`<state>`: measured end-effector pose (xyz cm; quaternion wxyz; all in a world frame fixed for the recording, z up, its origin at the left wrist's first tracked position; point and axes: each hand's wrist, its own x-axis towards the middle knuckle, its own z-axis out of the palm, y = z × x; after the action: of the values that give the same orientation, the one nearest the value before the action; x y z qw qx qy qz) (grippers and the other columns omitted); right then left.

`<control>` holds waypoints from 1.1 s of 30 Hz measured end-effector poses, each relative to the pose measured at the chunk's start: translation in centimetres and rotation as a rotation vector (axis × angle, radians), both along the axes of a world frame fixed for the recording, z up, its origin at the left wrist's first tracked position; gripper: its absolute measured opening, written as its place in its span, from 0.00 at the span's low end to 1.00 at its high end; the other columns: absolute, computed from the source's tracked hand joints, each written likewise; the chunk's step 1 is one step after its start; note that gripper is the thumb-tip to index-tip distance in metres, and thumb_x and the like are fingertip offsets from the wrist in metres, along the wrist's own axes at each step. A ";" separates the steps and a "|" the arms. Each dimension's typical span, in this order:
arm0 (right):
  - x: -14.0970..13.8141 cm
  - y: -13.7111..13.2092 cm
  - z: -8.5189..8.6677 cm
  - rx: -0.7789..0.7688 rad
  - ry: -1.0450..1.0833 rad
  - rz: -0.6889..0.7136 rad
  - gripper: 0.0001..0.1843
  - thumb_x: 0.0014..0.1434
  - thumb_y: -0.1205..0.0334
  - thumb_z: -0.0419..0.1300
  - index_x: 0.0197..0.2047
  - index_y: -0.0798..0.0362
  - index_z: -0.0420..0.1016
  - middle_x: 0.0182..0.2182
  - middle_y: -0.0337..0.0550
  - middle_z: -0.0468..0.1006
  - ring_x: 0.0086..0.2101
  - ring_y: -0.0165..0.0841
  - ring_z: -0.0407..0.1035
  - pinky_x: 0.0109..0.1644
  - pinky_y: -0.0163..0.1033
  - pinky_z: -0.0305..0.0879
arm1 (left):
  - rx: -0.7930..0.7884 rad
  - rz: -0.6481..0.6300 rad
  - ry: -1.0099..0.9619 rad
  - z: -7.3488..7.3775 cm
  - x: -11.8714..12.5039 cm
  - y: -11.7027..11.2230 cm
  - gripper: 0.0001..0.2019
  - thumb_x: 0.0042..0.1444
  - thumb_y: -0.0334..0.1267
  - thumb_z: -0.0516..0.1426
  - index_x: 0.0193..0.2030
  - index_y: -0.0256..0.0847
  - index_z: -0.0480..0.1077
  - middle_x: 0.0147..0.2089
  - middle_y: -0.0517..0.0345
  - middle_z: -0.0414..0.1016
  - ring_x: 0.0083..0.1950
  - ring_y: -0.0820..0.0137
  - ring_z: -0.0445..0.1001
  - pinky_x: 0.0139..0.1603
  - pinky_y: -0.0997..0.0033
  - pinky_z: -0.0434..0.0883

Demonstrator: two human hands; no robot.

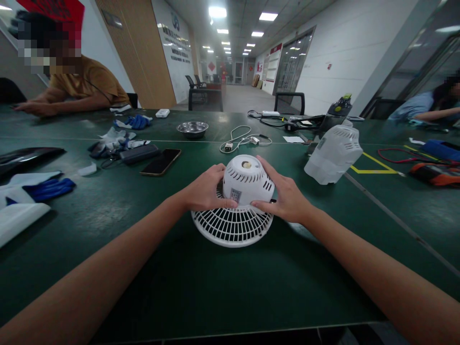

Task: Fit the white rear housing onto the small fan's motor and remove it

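A white fan motor housing (247,179) with slotted vents and a small label sits on a round white fan grille (233,229) in front of me. My left hand (210,189) wraps around the housing's left side, its thumb along the lower front by the label. From the right, my right hand (285,194) grips the same housing, fingers over its upper side and thumb at the lower front. The grille lies face down on the green table (230,292). My palms and the far side of the housing hide part of the grille.
A phone (161,162), gloves (134,122) and a metal bowl (192,129) lie beyond on the left. A cable (246,140) curls behind the fan. At right stand a white plastic housing (334,153) and a bottle (338,112). Two people sit across the table.
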<state>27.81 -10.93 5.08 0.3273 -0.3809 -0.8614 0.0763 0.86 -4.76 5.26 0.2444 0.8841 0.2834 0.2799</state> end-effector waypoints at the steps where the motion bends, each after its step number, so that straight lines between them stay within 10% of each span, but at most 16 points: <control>1: 0.0 0.0 -0.1 0.006 0.001 -0.002 0.61 0.56 0.45 0.70 0.79 0.39 0.34 0.76 0.46 0.50 0.67 0.56 0.61 0.69 0.69 0.60 | 0.013 -0.006 0.002 0.0 0.0 0.0 0.32 0.43 0.52 0.73 0.55 0.43 0.76 0.55 0.44 0.75 0.60 0.48 0.69 0.65 0.47 0.65; 9: 0.5 -0.1 0.1 -0.021 -0.004 0.011 0.64 0.53 0.40 0.71 0.79 0.39 0.34 0.73 0.52 0.59 0.60 0.58 0.70 0.62 0.68 0.69 | -0.030 0.073 -0.156 -0.2 -0.1 -0.3 0.25 0.50 0.43 0.69 0.56 0.41 0.76 0.55 0.43 0.79 0.57 0.50 0.75 0.65 0.49 0.65; 13: 0.8 -0.4 0.0 -0.151 0.059 0.077 0.56 0.58 0.46 0.66 0.78 0.41 0.36 0.47 0.45 0.82 0.35 0.42 0.79 0.43 0.56 0.80 | -0.089 0.041 -0.290 0.0 0.1 -1.2 0.35 0.54 0.38 0.67 0.69 0.44 0.66 0.61 0.45 0.77 0.62 0.50 0.75 0.68 0.50 0.64; 19: 0.0 -0.5 -0.1 -0.183 0.093 0.081 0.58 0.57 0.52 0.67 0.78 0.44 0.33 0.36 0.40 0.81 0.29 0.39 0.75 0.35 0.51 0.79 | -0.080 -0.076 -0.300 -0.5 0.6 -1.6 0.57 0.38 0.42 0.76 0.74 0.47 0.54 0.71 0.41 0.66 0.69 0.40 0.67 0.71 0.42 0.61; 33: -0.4 -0.8 0.8 -0.245 0.060 0.057 0.53 0.55 0.56 0.67 0.76 0.45 0.41 0.36 0.40 0.80 0.29 0.36 0.75 0.33 0.43 0.76 | 0.031 -0.074 -0.246 -0.2 0.2 -0.9 0.52 0.37 0.46 0.77 0.69 0.45 0.60 0.70 0.40 0.66 0.65 0.43 0.71 0.67 0.49 0.68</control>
<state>27.46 -11.76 5.84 0.3015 -0.3910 -0.8460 0.2013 1.01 -5.66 5.05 0.2735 0.8567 0.2142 0.3813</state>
